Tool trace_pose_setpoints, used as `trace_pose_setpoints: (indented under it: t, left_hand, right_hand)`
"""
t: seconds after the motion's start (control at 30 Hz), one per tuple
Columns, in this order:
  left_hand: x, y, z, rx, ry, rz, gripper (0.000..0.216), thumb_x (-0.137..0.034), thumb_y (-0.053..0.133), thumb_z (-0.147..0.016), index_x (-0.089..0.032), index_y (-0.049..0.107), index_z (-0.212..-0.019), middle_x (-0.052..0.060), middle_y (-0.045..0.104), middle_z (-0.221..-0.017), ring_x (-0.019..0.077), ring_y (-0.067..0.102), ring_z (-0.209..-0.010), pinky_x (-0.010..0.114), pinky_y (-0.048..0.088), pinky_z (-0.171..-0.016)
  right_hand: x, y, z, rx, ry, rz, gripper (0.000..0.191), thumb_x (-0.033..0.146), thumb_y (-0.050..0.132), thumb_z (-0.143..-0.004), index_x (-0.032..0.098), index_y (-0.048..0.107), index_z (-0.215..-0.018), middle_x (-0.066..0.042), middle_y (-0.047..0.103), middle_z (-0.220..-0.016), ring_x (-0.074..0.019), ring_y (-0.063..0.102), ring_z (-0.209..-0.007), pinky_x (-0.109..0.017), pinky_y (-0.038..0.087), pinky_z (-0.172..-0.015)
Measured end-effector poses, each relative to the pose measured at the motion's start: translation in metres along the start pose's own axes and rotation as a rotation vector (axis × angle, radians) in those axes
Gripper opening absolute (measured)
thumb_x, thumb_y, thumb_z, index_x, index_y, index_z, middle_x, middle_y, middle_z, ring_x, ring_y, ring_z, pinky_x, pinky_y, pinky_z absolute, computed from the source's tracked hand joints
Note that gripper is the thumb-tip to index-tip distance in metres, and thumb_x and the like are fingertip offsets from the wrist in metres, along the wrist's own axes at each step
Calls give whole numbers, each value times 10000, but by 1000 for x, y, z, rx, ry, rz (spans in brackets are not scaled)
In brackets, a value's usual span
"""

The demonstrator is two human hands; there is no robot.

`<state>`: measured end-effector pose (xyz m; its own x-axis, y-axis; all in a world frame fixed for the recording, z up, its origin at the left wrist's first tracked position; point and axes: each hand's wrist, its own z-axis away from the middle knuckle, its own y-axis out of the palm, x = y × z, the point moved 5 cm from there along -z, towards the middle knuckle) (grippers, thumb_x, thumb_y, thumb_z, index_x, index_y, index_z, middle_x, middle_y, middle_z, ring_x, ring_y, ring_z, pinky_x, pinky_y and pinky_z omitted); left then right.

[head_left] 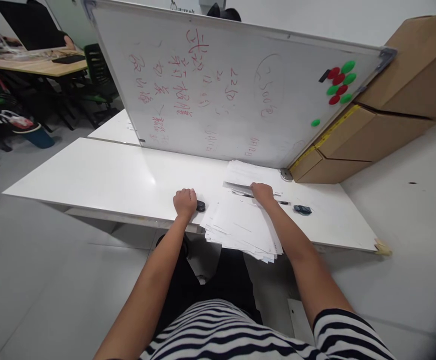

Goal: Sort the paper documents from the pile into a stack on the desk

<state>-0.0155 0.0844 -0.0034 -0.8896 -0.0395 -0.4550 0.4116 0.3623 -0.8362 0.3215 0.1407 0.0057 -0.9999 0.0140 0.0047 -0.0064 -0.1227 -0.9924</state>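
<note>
white table (108,175), papers (240,227) under right hand (263,192)

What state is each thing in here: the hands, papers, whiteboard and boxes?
Left hand: curled into a fist, resting on the table beside a small black object.
Right hand: gripping the upper sheets, which are raised at their near edge.
Paper stack: fanned out, overhanging the table edge.
Whiteboard: leaning tilted, covered in red writing.
Cardboard boxes: stacked beside the whiteboard.
</note>
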Motion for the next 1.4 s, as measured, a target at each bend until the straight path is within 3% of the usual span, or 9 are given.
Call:
trace_pose_setpoints:
  t: [0.13, 0.23, 0.6, 0.87, 0.97, 1.07, 1.13, 1.27, 1.4]
  left_hand:
    - [0, -1, 1, 5, -5, 33, 413, -337, 259, -957, -209, 590, -746, 108, 627, -838, 271, 520, -920, 368, 315, -722]
    - [0, -2, 2, -8, -2, 33, 410, -336, 261, -956, -211, 589, -744, 104, 627, -833, 268, 519, -910, 365, 314, -714]
    - [2, 0, 1, -54, 28, 0, 380, -321, 303, -955, -195, 589, -739, 89, 643, -832, 246, 528, -873, 344, 303, -696]
    - [2, 1, 1, -82, 38, 2, 372, -304, 320, -952, -186, 588, -723, 84, 644, -810, 237, 524, -848, 337, 276, -676]
    - [2, 1, 1, -96, 38, 0, 369, -305, 327, -952, -188, 583, -713, 77, 641, -804, 232, 520, -835, 334, 268, -667]
    - [2, 1, 1, -99, 42, 4, 371, -299, 326, -952, -188, 583, -709, 75, 637, -796, 225, 515, -820, 331, 266, -663]
    - [3, 1, 2, -107, 47, 1, 370, -298, 328, -951, -188, 583, -706, 73, 633, -783, 225, 513, -819, 330, 265, -663]
    - [4, 2, 1, -111, 52, -7, 377, -304, 323, -953, -189, 579, -701, 71, 634, -781, 226, 512, -821, 329, 261, -662]
    - [4, 4, 0, -106, 46, -5, 377, -305, 323, -952, -190, 574, -695, 72, 634, -778, 226, 515, -819, 329, 262, -662]
  right_hand:
    - [-8, -6, 3, -9, 27, -57, 346, 314, 380, -951, 223, 671, -1115, -91, 683, -1114, -218, 599, -996, -269, 399, -739]
    - [-11, -7, 4, 4, 34, -83, 391, 374, 352, -960, 200, 684, -1072, -89, 690, -1080, -206, 600, -941, -251, 384, -685]
    - [-7, -6, 4, 11, 9, -61, 392, 321, 316, -980, 167, 670, -1047, -119, 690, -1036, -220, 607, -932, -262, 382, -725]
    - [-2, -5, -4, 41, -40, -38, 296, 296, 428, -930, 204, 682, -1051, -84, 693, -1081, -216, 613, -972, -256, 395, -734]
    - [-1, -4, -4, 31, -33, -24, 352, 345, 484, -912, 185, 601, -1203, -117, 684, -1089, -241, 616, -978, -270, 403, -731]
    - [-2, -5, -3, 16, -23, -17, 538, 352, 495, -913, 154, 390, -1402, -152, 673, -1092, -254, 620, -977, -281, 409, -735]
    - [-2, -5, -3, 12, -21, -16, 554, 336, 465, -931, 155, 325, -1436, -160, 666, -1104, -258, 619, -990, -287, 410, -747]
    - [-1, -4, -2, 16, -17, -15, 382, 281, 369, -967, 166, 477, -1314, -158, 669, -1083, -257, 626, -977, -296, 416, -755]
    - [7, -3, 3, -1, 24, 1, 271, 197, 393, -941, 110, 581, -1117, -179, 679, -970, -254, 640, -916, -305, 420, -756]
